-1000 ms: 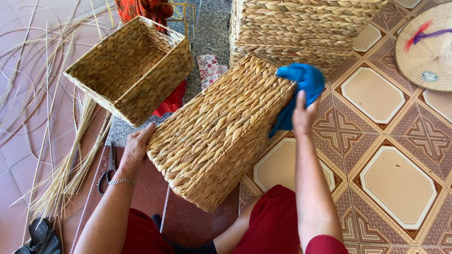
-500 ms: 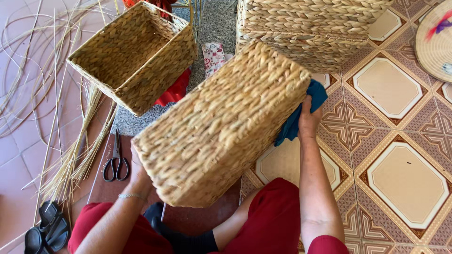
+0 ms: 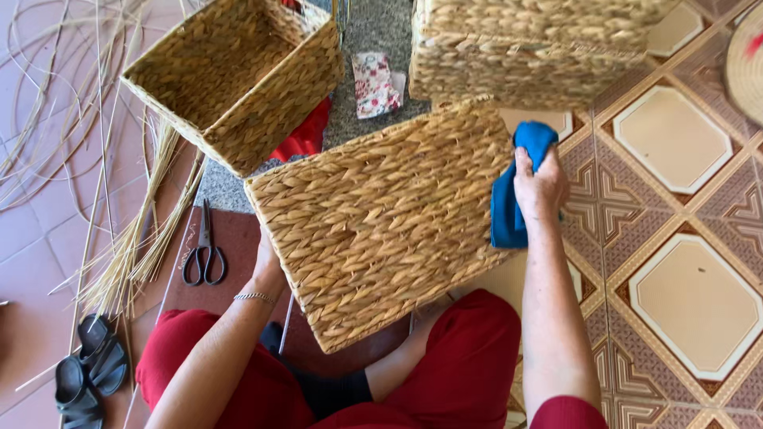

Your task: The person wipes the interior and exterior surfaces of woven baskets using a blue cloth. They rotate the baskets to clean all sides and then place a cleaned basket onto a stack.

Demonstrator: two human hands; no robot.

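Note:
A rectangular woven straw basket (image 3: 381,218) rests over my lap, turned so that its flat woven face points up at me. My left hand (image 3: 268,266) grips its left edge from beneath, mostly hidden by the basket, with a thin bracelet on the wrist. My right hand (image 3: 539,184) holds a blue cloth (image 3: 515,199) pressed against the basket's right edge. My legs in red trousers lie under the basket.
An open woven basket (image 3: 238,79) stands at the upper left, and a further woven basket (image 3: 524,48) at the top right. Black scissors (image 3: 203,256) lie on the floor to my left beside loose straw strands (image 3: 135,238). Black sandals (image 3: 87,369) sit bottom left. Patterned tiles (image 3: 683,302) cover the floor to the right.
The basket has been turned in my hands so its broad flat face points up. My right hand with the blue cloth has moved down along its right edge.

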